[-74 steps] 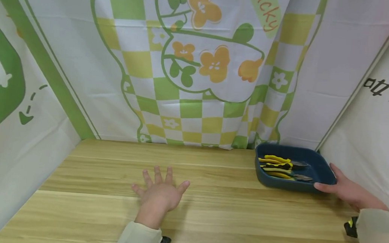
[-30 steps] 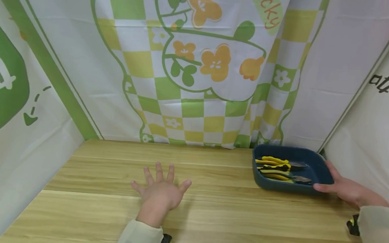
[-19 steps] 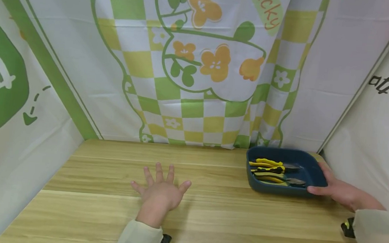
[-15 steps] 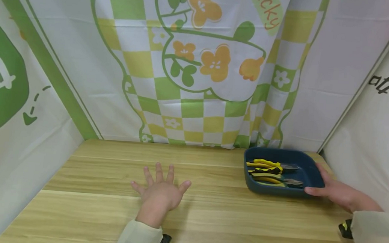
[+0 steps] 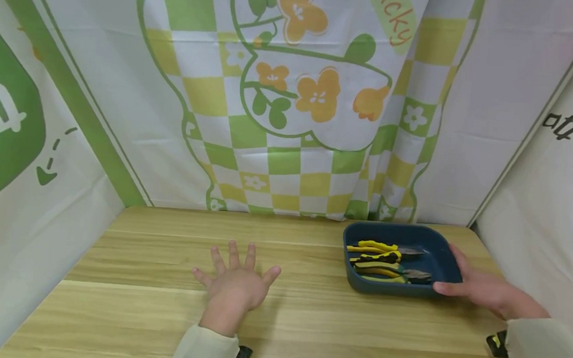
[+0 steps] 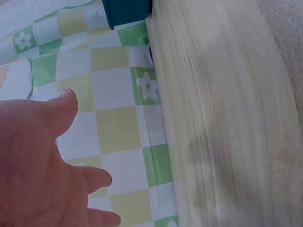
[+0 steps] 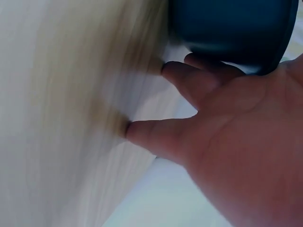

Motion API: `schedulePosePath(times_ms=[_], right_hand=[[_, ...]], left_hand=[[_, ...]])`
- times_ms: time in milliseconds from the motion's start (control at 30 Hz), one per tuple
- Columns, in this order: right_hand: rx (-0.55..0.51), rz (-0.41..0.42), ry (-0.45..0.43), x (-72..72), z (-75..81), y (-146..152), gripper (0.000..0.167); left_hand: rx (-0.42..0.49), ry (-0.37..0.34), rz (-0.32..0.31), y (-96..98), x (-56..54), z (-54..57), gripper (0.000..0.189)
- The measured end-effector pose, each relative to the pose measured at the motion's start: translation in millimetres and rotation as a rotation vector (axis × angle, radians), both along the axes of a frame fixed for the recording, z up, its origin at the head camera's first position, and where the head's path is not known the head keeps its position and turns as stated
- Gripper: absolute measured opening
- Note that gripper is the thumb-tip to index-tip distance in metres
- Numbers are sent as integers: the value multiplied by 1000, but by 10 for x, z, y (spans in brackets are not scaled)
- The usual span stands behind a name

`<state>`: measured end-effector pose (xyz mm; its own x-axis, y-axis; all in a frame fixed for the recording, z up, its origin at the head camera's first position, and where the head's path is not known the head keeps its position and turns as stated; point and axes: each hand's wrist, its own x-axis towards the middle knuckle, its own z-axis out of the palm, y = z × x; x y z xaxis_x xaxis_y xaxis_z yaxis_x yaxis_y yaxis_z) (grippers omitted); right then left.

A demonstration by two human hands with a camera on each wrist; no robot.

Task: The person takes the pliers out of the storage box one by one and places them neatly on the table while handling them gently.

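A dark blue plastic tray point(image 5: 401, 289) stands on the table's right half. In it lie several pliers with yellow, black and green handles: long-nose pliers point(image 5: 375, 246) at the back, another pair point(image 5: 380, 270) nearer the front. My right hand point(image 5: 488, 290) grips the tray's right end, thumb along the front wall and the other fingers round the side. The right wrist view has two fingers point(image 7: 161, 135) reaching down to the tabletop beside the tray point(image 7: 232, 28). Left of centre, my left hand point(image 5: 236, 289) is spread over the table, palm down and holding nothing.
The wooden tabletop point(image 5: 171, 259) runs back to a printed green-and-yellow checked curtain point(image 5: 282, 162). White cloth panels close in the left point(image 5: 74, 214) and right point(image 5: 558, 220) sides. A small black device point(image 5: 498, 344) sits at the right cuff.
My right hand has slid the tray left and a little nearer to me, away from the back right corner, pliers inside. The left hand has stayed where it was.
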<state>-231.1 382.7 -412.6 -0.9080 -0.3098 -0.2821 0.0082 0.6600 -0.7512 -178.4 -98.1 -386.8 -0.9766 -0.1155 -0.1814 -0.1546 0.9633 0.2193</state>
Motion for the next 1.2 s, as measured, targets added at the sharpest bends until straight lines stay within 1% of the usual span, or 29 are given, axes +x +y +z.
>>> schedulePosePath(times_ms=[100, 233, 467, 733, 1033, 1200], right_hand=[[12, 13, -23, 11, 16, -59, 118], [-29, 27, -59, 7, 14, -127, 118], [-68, 42, -73, 42, 30, -278, 120], [0, 57, -52, 111, 63, -464, 120], [46, 81, -37, 184, 90, -663, 120], [30, 92, -58, 234, 91, -773, 121]], left_hand=[[3, 5, -2, -10, 8, -1, 93], [6, 8, -5, -21, 15, 0, 93], [11, 3, -10, -26, 20, 10, 93], [13, 4, 0, -29, 20, 7, 93], [10, 12, 5, -57, 18, 10, 94], [9, 9, 16, -88, 16, 17, 94]])
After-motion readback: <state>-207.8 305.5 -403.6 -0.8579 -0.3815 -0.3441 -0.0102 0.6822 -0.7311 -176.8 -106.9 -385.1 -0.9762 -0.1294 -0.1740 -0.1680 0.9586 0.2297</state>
